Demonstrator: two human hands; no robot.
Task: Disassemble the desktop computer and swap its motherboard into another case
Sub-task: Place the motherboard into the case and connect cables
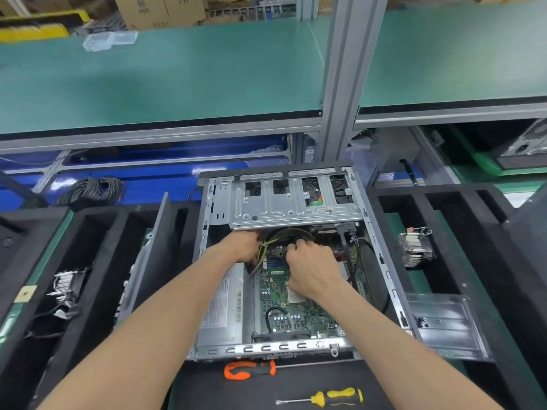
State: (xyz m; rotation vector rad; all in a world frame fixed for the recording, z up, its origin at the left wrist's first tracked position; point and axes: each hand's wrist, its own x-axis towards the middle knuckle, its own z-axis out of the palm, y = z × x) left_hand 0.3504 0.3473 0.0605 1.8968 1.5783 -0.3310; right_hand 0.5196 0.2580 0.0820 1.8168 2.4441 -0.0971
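Workshop w/ a green-topped upper shelf on aluminium posts, cardboard boxes stacked behind it. Below, the desk has a dark mat w/ black foam dividers either side.

Open desktop case lies flat at centre, side panel off. Silver drive cage spans its far end; green motherboard sits in the right half, power supply w/ label on the near left.

Both arms reach into the case, just below the drive cage. Left hand: fingers curled down at the yellow/black cable bundle, looks like it's gripping it, but fingertips are hidden. Right hand: knuckles up, grip narrow, fingers curled round a black cable near the board's far edge; what exactly it pinches can't tell.

Near edge of desk: orange-handled pliers just in front of the case, yellow-handled screwdriver closer still. Finned heatsink rests in the right foam slot, another cooler part at left. Grey panel leans upright left of the case. Coiled dark cable lies on the blue surface behind.
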